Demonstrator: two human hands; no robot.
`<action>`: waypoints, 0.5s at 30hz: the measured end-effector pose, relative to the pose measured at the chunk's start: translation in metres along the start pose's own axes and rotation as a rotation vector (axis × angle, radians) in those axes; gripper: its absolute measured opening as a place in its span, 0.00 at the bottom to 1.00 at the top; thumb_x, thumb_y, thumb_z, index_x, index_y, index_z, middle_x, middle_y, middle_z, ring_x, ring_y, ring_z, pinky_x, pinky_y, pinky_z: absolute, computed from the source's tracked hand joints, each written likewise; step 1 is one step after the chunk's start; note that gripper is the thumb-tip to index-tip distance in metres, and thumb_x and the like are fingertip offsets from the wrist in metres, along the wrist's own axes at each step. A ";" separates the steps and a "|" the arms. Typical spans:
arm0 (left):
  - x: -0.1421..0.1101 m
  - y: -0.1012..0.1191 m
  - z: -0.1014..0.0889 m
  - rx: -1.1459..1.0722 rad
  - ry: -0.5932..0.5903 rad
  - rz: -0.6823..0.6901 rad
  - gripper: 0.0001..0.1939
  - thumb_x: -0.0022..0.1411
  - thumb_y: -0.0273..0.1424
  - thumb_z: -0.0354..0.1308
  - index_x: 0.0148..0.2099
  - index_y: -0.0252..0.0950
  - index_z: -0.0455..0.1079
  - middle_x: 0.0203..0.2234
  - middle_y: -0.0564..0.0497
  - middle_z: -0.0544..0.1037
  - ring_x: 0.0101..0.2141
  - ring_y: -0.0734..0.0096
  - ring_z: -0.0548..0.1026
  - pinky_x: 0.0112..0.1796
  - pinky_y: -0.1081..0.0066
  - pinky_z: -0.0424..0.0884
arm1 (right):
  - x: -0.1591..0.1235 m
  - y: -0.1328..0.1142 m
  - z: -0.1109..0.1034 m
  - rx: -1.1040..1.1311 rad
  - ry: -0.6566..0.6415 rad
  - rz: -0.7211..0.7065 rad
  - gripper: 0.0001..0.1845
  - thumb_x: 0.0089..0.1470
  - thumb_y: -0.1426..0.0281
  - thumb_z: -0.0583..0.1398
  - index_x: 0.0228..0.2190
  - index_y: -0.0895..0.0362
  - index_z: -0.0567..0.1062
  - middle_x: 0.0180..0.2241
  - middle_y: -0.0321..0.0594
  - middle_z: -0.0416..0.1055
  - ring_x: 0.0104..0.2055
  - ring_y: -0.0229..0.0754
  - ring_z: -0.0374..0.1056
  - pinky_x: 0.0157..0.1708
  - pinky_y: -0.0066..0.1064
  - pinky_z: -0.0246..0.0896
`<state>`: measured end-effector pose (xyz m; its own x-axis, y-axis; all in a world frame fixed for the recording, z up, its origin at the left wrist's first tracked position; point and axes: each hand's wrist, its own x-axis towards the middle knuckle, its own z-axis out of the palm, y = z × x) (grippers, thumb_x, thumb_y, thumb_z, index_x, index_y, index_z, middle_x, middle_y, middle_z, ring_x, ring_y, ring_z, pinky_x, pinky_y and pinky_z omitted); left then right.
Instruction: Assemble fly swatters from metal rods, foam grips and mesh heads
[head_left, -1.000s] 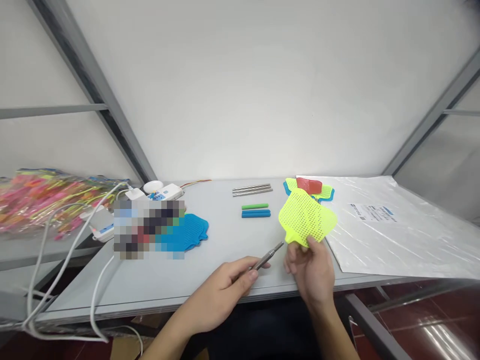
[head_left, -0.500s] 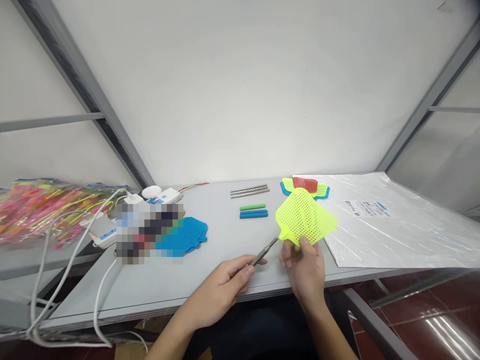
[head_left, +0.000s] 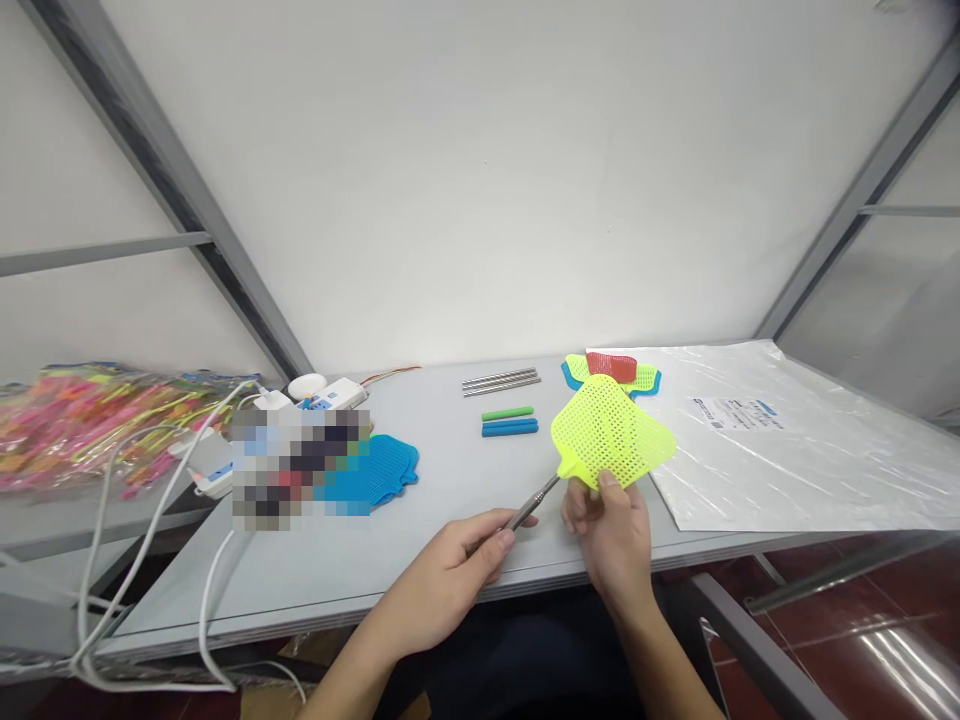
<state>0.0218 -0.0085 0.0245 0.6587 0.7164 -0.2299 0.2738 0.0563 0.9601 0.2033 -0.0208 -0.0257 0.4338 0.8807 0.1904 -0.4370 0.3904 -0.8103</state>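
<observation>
The left hand [head_left: 450,578] pinches a metal rod [head_left: 531,505]; the right hand [head_left: 611,525] grips the yellow swatter head [head_left: 611,430] above the tabletop [head_left: 450,500]. The rod's tip meets the head's socket, so the joining step seems underway; seating it likely needs a straight, aligned push.

Left hand [head_left: 450,585] pinching metal rod [head_left: 534,503], right hand [head_left: 611,530] gripping yellow mesh [head_left: 611,432]
</observation>
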 end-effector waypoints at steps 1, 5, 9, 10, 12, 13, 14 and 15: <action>0.000 -0.001 0.000 0.014 0.003 0.002 0.26 0.68 0.48 0.48 0.59 0.38 0.67 0.20 0.60 0.53 0.18 0.80 0.53 0.18 0.79 0.53 | 0.001 0.000 -0.003 -0.035 -0.033 0.002 0.18 0.63 0.59 0.52 0.24 0.54 0.61 0.17 0.28 0.56 0.17 0.32 0.52 0.18 0.27 0.48; -0.001 -0.001 -0.003 0.095 0.044 0.002 0.28 0.68 0.50 0.46 0.61 0.38 0.66 0.19 0.60 0.54 0.16 0.79 0.55 0.17 0.78 0.56 | 0.007 -0.011 -0.017 -0.150 -0.235 0.077 0.19 0.60 0.62 0.57 0.20 0.55 0.64 0.16 0.30 0.57 0.18 0.33 0.53 0.19 0.29 0.48; -0.006 0.006 -0.006 0.275 0.068 0.105 0.22 0.69 0.46 0.48 0.56 0.42 0.72 0.27 0.54 0.74 0.27 0.72 0.71 0.30 0.74 0.69 | 0.015 -0.031 -0.028 -0.152 -0.384 0.160 0.18 0.56 0.64 0.56 0.17 0.56 0.64 0.15 0.31 0.54 0.17 0.33 0.50 0.18 0.31 0.46; -0.007 0.007 -0.006 0.321 0.084 0.154 0.20 0.69 0.45 0.49 0.55 0.43 0.73 0.33 0.53 0.77 0.34 0.69 0.73 0.37 0.73 0.70 | 0.016 -0.034 -0.029 -0.154 -0.404 0.176 0.18 0.56 0.65 0.56 0.17 0.55 0.63 0.15 0.30 0.53 0.17 0.33 0.49 0.18 0.31 0.45; -0.009 0.009 -0.008 0.387 0.101 0.227 0.18 0.70 0.43 0.49 0.54 0.45 0.74 0.43 0.53 0.79 0.44 0.65 0.73 0.47 0.70 0.67 | 0.016 -0.037 -0.028 -0.161 -0.434 0.199 0.19 0.59 0.64 0.54 0.18 0.55 0.61 0.15 0.29 0.51 0.17 0.33 0.48 0.19 0.31 0.44; -0.010 0.010 -0.009 0.409 0.099 0.243 0.18 0.70 0.42 0.49 0.55 0.45 0.73 0.46 0.53 0.78 0.47 0.64 0.73 0.49 0.70 0.66 | 0.016 -0.038 -0.027 -0.163 -0.444 0.202 0.20 0.61 0.62 0.53 0.19 0.54 0.60 0.15 0.29 0.49 0.17 0.33 0.47 0.19 0.31 0.43; -0.011 0.011 -0.010 0.427 0.095 0.250 0.19 0.70 0.42 0.48 0.56 0.45 0.72 0.48 0.53 0.78 0.48 0.63 0.72 0.50 0.70 0.65 | 0.015 -0.038 -0.026 -0.167 -0.446 0.195 0.21 0.63 0.60 0.52 0.19 0.54 0.59 0.16 0.28 0.48 0.17 0.33 0.46 0.19 0.31 0.42; -0.012 0.013 -0.011 0.443 0.094 0.254 0.19 0.70 0.42 0.48 0.57 0.46 0.71 0.49 0.53 0.78 0.49 0.64 0.72 0.50 0.70 0.65 | 0.014 -0.038 -0.023 -0.173 -0.441 0.181 0.22 0.64 0.59 0.51 0.20 0.54 0.58 0.16 0.28 0.47 0.17 0.32 0.45 0.19 0.31 0.40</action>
<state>0.0100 -0.0089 0.0413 0.6827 0.7298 0.0360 0.3973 -0.4122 0.8199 0.2445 -0.0297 -0.0049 -0.0272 0.9741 0.2243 -0.3209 0.2040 -0.9249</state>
